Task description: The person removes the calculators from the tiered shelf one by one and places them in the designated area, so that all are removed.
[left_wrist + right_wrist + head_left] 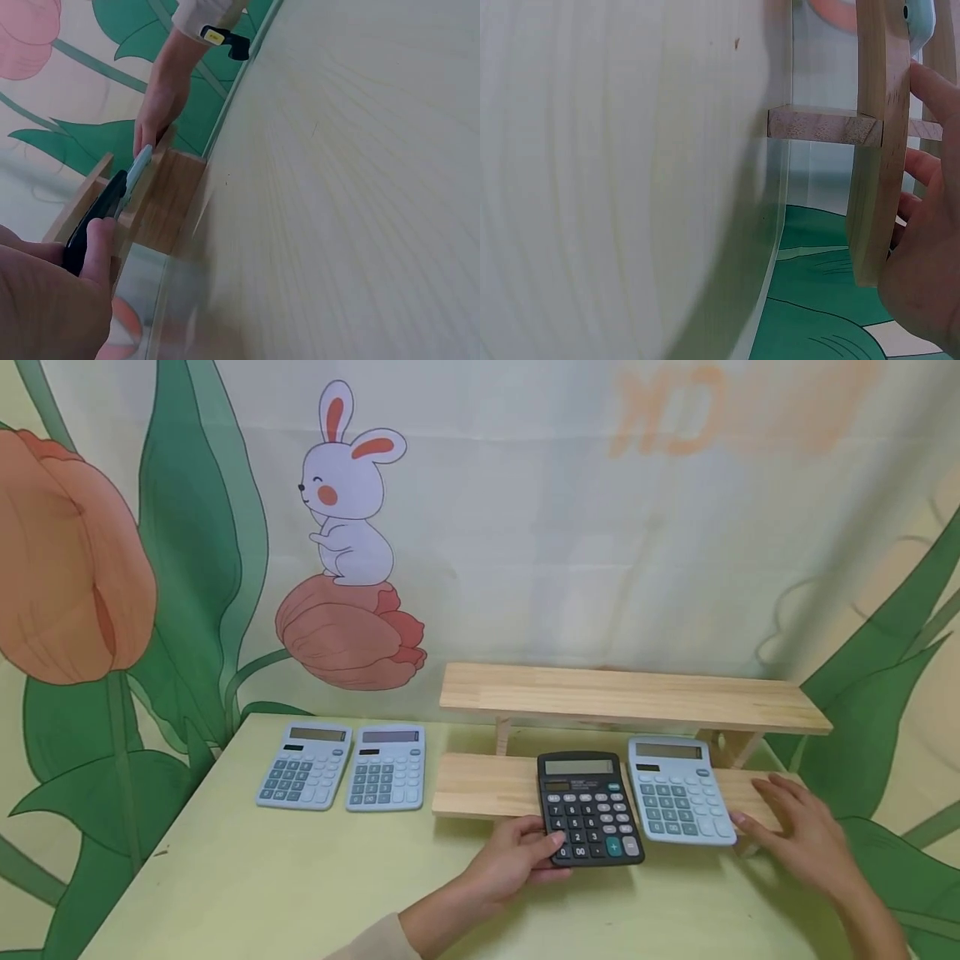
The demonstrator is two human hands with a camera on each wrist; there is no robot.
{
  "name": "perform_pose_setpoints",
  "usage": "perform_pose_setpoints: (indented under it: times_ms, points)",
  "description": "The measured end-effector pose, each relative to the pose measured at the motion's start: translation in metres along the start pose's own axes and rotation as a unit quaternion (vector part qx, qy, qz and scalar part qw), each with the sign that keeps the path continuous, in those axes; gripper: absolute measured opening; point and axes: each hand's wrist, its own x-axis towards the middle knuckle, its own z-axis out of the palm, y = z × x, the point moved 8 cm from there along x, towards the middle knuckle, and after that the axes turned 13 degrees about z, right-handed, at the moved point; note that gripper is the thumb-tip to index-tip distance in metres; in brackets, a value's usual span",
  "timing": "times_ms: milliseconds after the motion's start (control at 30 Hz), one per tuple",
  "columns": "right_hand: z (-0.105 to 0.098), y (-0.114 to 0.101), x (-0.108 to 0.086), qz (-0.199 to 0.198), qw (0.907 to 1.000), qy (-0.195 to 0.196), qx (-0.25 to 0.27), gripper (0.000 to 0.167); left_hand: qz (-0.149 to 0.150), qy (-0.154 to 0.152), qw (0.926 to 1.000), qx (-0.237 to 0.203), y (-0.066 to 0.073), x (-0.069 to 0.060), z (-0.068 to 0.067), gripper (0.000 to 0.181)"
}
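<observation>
My left hand [506,864] pinches a black calculator [592,810] at its lower left corner, thumb on the keys and fingers underneath. The calculator is tilted over the front of the lower shelf board [483,785]. Just right of it a light blue calculator [678,793] lies on the same board, its lower end past the front edge. My right hand [810,839] is at the board's right end, fingers spread. Its thumb reaches the blue calculator's lower right edge; whether it touches is unclear. In the right wrist view the right hand [934,217] is beside the board, fingers partly hidden.
Two more light blue calculators, one far left [306,766] and one beside it [386,768], lie on the pale green table [247,885]. The upper shelf board [622,693] runs behind the lower one. A printed curtain [525,527] hangs at the back.
</observation>
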Motion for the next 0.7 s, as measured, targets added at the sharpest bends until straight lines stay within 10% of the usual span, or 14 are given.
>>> perform_pose_setpoints:
  times_ms: [700]
  points:
    - [0.0033, 0.0016, -0.0006, 0.003, 1.0000, -0.004, 0.007, 0.072, 0.028, 0.012, 0.9984, 0.048, 0.0083, -0.0037, -0.0017, 0.037]
